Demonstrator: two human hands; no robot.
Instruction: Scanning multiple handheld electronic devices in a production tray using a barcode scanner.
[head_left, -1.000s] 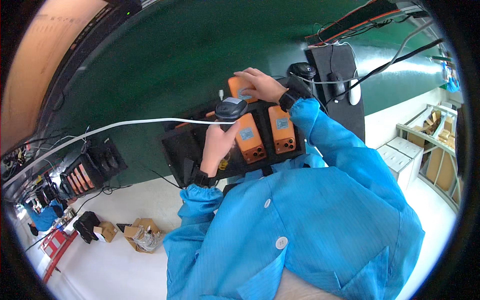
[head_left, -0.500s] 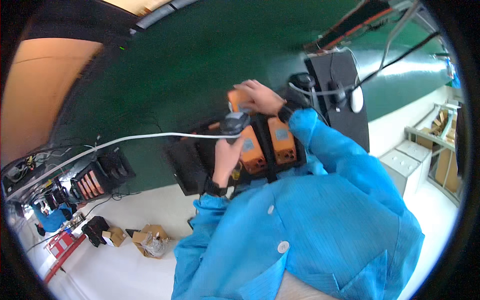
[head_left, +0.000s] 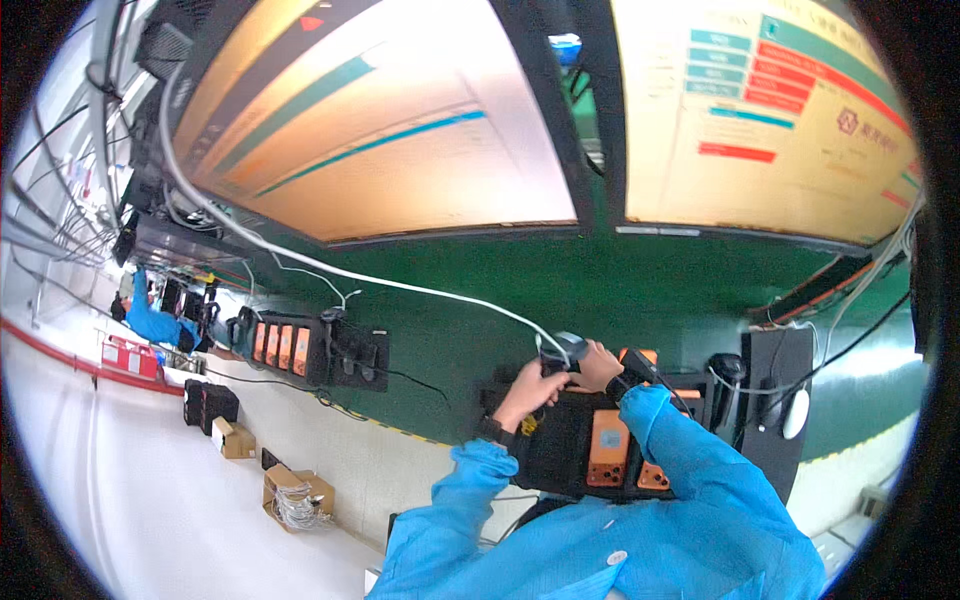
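My left hand (head_left: 528,394) is closed round a black handheld barcode scanner (head_left: 564,350) with a white cable. My right hand (head_left: 598,368) is curled against the scanner's right side, its fingertips partly hidden. Below the hands lies a black tray (head_left: 552,448). In it sit orange phones, one (head_left: 607,447) in full view with a pale label and camera lenses, another (head_left: 653,476) partly covered by my right sleeve. Beyond my right wrist another orange phone (head_left: 640,357) shows in part.
Two large lit screens (head_left: 400,130) stand behind the green bench (head_left: 450,300). To the right are a second black device (head_left: 727,368) and a white mouse (head_left: 795,415) on a black mat. Leftward are a rack of orange phones (head_left: 280,346), floor boxes (head_left: 298,497) and a person in blue (head_left: 160,322).
The view has tilted up and swung left, bringing the screens in. My right hand has left the orange phone it was at and come up against the scanner in my left hand.
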